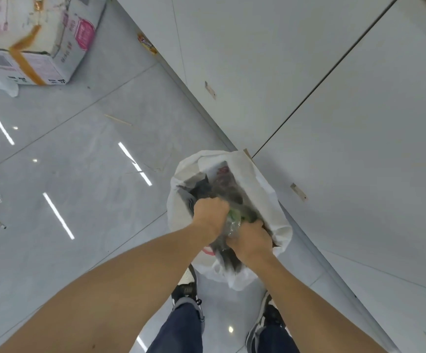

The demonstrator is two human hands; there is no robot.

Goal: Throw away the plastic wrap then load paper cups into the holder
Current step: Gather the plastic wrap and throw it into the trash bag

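Down at lower center of the frame, both hands are stuffing the wrap (233, 221) into a white bag (265, 197) on the floor. Left hand (210, 212) is fisted around the clear crinkly stuff, right hand (254, 242) is pinching it from below. Looks feather-light, soft and springy, so I'd say bunch it tight and push deep or it pops back out. Box (36, 39) is sitting upper left. No cups or holder showing.

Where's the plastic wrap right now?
Head view, lower centre: the plastic wrap is bunched between both hands, left hand and right hand, inside the white trash bag.
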